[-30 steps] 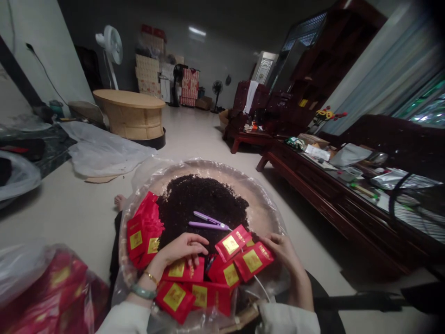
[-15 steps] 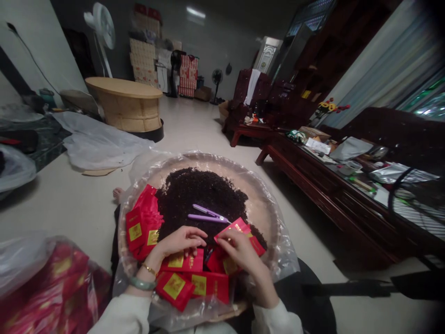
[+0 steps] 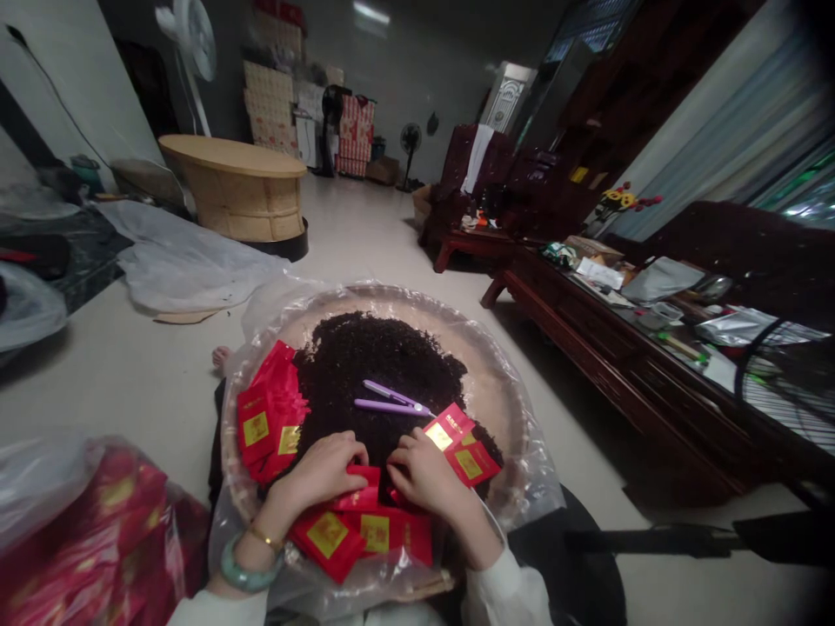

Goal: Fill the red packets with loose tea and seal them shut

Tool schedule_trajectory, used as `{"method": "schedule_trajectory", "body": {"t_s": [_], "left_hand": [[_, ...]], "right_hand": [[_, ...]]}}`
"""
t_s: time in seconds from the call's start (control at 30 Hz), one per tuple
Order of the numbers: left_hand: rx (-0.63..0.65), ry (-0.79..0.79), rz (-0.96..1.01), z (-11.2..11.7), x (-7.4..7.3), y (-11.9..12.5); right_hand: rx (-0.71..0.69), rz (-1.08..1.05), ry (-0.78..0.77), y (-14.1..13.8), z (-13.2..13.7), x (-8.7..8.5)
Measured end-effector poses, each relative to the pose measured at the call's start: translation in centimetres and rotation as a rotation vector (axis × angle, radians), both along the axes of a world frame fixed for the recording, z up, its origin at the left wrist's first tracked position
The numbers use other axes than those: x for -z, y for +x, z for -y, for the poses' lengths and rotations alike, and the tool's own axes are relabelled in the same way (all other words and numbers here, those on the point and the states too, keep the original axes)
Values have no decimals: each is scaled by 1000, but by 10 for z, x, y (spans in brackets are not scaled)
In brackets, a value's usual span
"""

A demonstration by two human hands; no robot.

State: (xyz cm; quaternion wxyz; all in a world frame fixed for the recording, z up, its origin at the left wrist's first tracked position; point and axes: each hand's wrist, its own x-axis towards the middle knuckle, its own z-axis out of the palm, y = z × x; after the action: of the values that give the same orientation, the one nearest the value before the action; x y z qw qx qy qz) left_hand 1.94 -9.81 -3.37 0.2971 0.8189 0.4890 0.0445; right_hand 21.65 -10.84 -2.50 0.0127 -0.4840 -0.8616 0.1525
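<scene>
A round woven tray lined with clear plastic rests on my lap, with a heap of dark loose tea in its middle. A purple clamp-like tool lies on the tea. Red packets with gold labels are stacked at the tray's left and spread along its near edge. My left hand and my right hand meet over a red packet, fingers curled onto it. Two more red packets lie just right of my right hand.
A clear bag of red packets sits at my lower left. A long dark wooden table with clutter runs along the right. A round wooden stand, plastic sheets and fans stand farther back on the pale floor.
My right hand moved left from the packets at the tray's right to meet the left hand. Both hands dropped onto a packet near the tray's front.
</scene>
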Motion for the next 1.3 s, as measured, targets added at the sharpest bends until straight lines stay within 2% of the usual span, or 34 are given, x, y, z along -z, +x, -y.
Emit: {"method": "schedule_trajectory", "body": {"t_s": [0.2, 0.37, 0.5, 0.73, 0.9, 1.0, 1.17, 1.3], "left_hand": [[-45, -53, 170, -11, -3, -15], [-160, -143, 361, -19, -6, -31], [-226, -123, 472, -23, -4, -34], [-277, -115, 517, -24, 7, -31], [-266, -150, 519, -24, 10, -29], [-270, -164, 512, -24, 10, -27], [-285, -136, 515, -24, 9, -29], [-240, -145, 451, -23, 10, -31]], "right_hand": [[-39, 19, -13, -9, 3, -1], [-63, 5, -38, -14, 4, 2], [-119, 5, -47, -24, 7, 4], [-206, 36, -52, -44, 16, 11], [-203, 51, -116, -46, 14, 15], [-132, -31, -119, -39, 9, 10], [118, -351, -117, -12, -1, 1], [239, -593, -195, 9, -6, 7]]}}
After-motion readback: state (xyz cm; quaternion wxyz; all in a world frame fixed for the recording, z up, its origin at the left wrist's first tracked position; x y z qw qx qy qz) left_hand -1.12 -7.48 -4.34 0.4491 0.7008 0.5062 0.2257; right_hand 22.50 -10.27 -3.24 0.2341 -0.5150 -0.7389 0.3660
